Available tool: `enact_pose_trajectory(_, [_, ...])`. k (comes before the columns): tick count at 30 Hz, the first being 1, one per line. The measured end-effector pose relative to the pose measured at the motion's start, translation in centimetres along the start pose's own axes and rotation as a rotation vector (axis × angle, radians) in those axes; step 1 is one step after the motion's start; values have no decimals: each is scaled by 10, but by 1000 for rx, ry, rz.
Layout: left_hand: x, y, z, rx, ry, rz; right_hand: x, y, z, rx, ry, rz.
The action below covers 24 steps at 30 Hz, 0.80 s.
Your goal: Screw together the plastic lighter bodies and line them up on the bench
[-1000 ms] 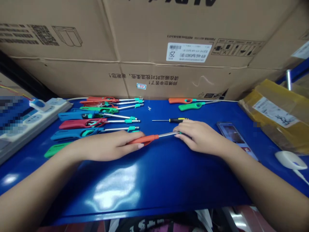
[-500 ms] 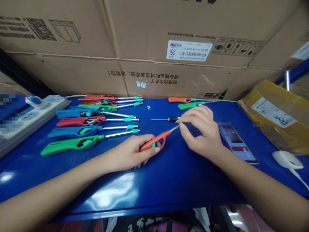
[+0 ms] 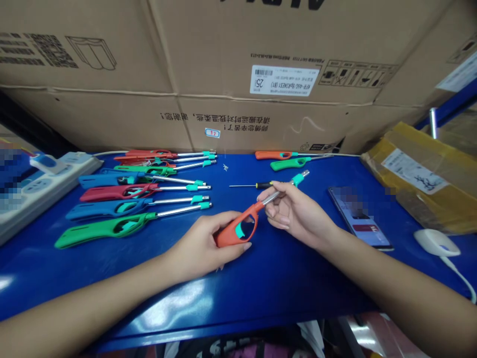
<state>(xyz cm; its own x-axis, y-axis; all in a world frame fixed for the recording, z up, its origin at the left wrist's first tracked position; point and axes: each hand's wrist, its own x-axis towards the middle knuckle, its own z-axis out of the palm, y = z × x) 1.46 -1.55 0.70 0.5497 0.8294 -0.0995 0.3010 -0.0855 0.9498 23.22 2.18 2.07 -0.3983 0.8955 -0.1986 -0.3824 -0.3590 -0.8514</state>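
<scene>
Gleaming in pale patches, the blue tabletop (image 3: 268, 293) starts just beyond the person's dark printed clothing (image 3: 238, 347). Above it, from where I stand, I see the left hand (image 3: 223, 241) wrapped around the handle of an orange lighter (image 3: 230, 236), with its thumb along the near side and the teal trigger showing in the loop. The right hand (image 3: 294, 211) has its fingers curled in and its thumb closed down, pinching the lighter's metal stem; the teal collar and silver tip poke out past the knuckles. So the lighter is held between both hands, tilted up towards its tip.

To the left lies a green lighter (image 3: 100, 229), then a blue one (image 3: 108, 209), a red one (image 3: 115, 192), another blue one (image 3: 108, 179), and more green and red ones bunched behind. To the right are a white device (image 3: 436, 243) on a cable and a phone (image 3: 359, 221) with its screen lit. A screwdriver (image 3: 263, 186) lies just behind the hands. Further off, a second green lighter (image 3: 286, 164) rests near another orange one (image 3: 273, 155), and a cardboard box (image 3: 219, 107) stands across the back, its printing upside down.
</scene>
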Motion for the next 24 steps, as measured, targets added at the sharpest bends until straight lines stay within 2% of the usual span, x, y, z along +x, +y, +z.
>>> enact_pose_trajectory(3, [0, -6, 5, 70, 79, 71, 1, 1, 0, -5, 17, -7])
enact_pose_trajectory(8, [0, -11, 7, 99, 102, 103, 0, -1, -2, -406, 184, -143])
enact_pose_trajectory(10, [0, -9, 6, 107, 95, 97, -1, -2, -2, -505, 208, -175])
enact_pose_trajectory(14, [1, -5, 6, 71, 98, 70, -4, 0, 5, -441, 166, -91])
enact_pose_trajectory(17, [0, -4, 6, 3, 90, 33, -7, 6, 13, -346, 39, 19])
enact_pose_trajectory(19, [-1, -4, 6, -35, 66, 24, -9, 10, 15, -305, -22, 27])
enact_pose_trajectory(24, [0, -2, 6, -103, -33, -75, -7, 13, 10, -249, 4, -6])
